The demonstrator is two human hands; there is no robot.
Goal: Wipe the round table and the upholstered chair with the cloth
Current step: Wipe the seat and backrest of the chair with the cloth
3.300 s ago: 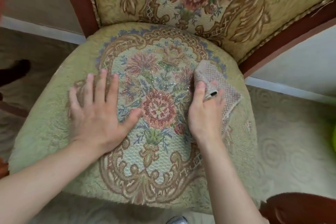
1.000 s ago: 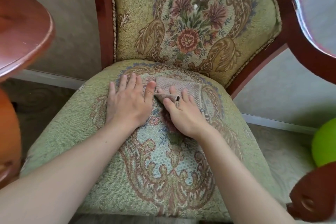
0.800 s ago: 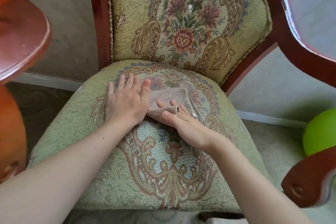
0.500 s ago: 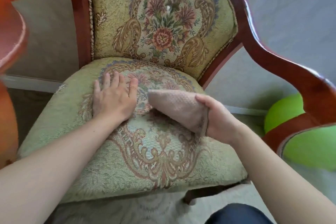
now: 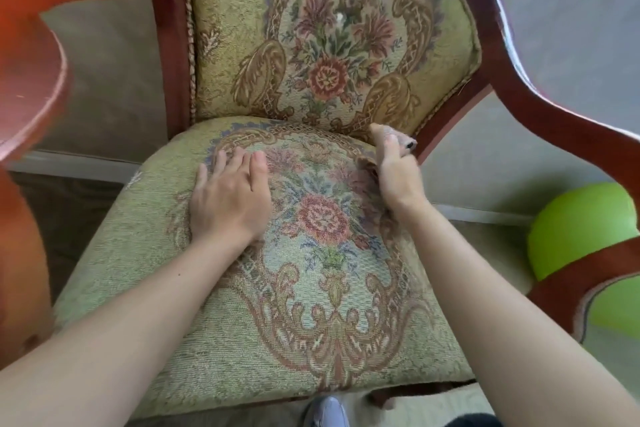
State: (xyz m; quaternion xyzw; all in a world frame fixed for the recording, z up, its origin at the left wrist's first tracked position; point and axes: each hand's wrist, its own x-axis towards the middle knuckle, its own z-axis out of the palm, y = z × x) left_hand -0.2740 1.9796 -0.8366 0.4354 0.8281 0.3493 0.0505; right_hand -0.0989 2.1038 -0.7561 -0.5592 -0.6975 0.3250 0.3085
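Note:
The upholstered chair (image 5: 311,315) fills the view, its green floral seat below me and its padded back (image 5: 332,38) rising behind. My left hand (image 5: 228,201) lies flat, fingers spread, on the left half of the seat. My right hand (image 5: 398,173) is lifted at the seat's back right corner, next to the wooden frame, and grips the beige cloth (image 5: 382,133). Most of the cloth is bunched in and under that hand, so only a small end shows above the fingers. The round reddish wooden table (image 5: 31,80) edges into view at the far left.
A curved wooden armrest (image 5: 540,107) sweeps along the right side. A lime-green ball (image 5: 581,225) rests on the floor beyond it. A grey wall and white baseboard (image 5: 79,163) run behind the chair. My shoe (image 5: 329,412) shows below the seat's front edge.
My right hand has lifted the cloth off the middle of the seat and carried it to the back right corner. My left hand stayed flat on the seat.

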